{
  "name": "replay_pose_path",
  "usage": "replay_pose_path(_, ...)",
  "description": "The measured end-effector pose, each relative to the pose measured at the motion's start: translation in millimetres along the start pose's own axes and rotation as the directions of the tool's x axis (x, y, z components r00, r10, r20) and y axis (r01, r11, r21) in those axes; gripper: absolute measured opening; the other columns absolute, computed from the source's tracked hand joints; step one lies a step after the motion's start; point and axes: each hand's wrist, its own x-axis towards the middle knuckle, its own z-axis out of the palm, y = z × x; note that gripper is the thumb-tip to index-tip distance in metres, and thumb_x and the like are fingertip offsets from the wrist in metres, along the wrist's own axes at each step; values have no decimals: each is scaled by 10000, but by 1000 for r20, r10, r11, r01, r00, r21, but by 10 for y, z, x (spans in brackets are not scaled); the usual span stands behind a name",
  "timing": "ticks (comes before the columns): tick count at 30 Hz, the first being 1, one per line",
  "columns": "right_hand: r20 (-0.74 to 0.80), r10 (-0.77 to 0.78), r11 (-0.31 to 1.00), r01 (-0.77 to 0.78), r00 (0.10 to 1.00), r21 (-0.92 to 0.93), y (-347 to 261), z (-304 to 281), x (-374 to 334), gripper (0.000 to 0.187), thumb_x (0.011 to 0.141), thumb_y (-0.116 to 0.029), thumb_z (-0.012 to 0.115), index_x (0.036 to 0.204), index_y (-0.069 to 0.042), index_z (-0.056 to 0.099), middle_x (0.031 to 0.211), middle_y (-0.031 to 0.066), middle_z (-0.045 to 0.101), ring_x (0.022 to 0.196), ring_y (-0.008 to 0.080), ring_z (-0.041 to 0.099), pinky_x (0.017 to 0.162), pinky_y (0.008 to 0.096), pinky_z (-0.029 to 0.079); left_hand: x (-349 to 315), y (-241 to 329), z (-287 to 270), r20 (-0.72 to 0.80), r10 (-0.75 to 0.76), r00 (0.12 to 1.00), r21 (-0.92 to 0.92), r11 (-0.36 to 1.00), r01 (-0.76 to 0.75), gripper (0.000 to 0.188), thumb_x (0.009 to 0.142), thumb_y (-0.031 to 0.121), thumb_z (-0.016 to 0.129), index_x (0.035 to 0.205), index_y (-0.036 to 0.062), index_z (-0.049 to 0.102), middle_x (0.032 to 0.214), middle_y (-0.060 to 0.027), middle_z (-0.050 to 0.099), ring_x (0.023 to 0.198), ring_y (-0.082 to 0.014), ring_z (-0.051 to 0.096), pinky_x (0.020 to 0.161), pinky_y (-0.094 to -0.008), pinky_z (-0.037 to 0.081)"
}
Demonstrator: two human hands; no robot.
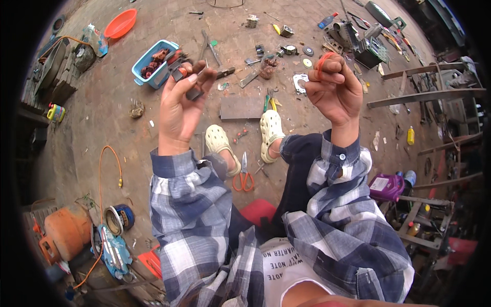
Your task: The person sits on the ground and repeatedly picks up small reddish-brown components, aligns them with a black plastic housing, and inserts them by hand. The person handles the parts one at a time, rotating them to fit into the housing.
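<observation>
our left hand point(179, 105) is half closed around a dark blocky piece point(194, 94) with an orange-red part near its far end; we hold it above the floor point(138, 179), its long axis seeming to slant from far left to near right, our thumb hiding its middle. our right hand point(335, 92) is curled narrow, with a looped red cord point(320, 64) around its fingers; we cannot tell where the cord's ends point.

just beyond our left hand, a light-blue plastic basket point(157, 82) holds reddish and dark parts, heaped at its right edge. an orange basin point(121, 23) stands farther off to its left.

ahead of our cream clogs point(270, 132) a brown rectangular plate point(240, 108) lies flat, green- and yellow-handled pliers point(266, 104) at its right edge. orange-handled scissors point(244, 174) lie near the left clog, blades pointing away from us.
</observation>
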Motion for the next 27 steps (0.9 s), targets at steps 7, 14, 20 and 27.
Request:
replay_pose_path(7,34,1,1000,-1,999,-6,70,39,64,227,963,-182,469,1063,-23,596,976,15,596,778,41,469,687,189,373,-94,-66,122,3,-28,1000,-38,999,28,82,901,63,589,982,44,589,1050,-109,585,600,-40,451,702,-263,478)
replay_pose_path(14,-4,8,1000,-8,1000,-7,144,49,102,228,961,-184,481,1098,-36,587,973,4,578,792,41,472,703,192,374,-77,-253,208,78,-99,992,109,990,90,169,855,57,648,993,56,550,1166,-194,590,566,-18,461,645,-211,471)
replay_pose_path(20,-47,18,999,-20,999,-38,243,107,173,194,951,-181,507,1068,-47,586,957,-19,567,788,38,475,707,193,371,-117,-490,450,98,-219,971,245,951,190,186,823,32,674,915,53,513,1067,-173,650,557,-40,478,564,-180,445)
replay_pose_path(27,-101,-78,992,88,992,92,154,81,148,165,937,-160,525,1025,-52,612,1014,-2,602,799,51,502,699,199,385,-131,-556,439,-26,-272,962,293,918,267,154,845,57,665,927,56,535,987,-151,637,523,-26,432,609,-215,453)
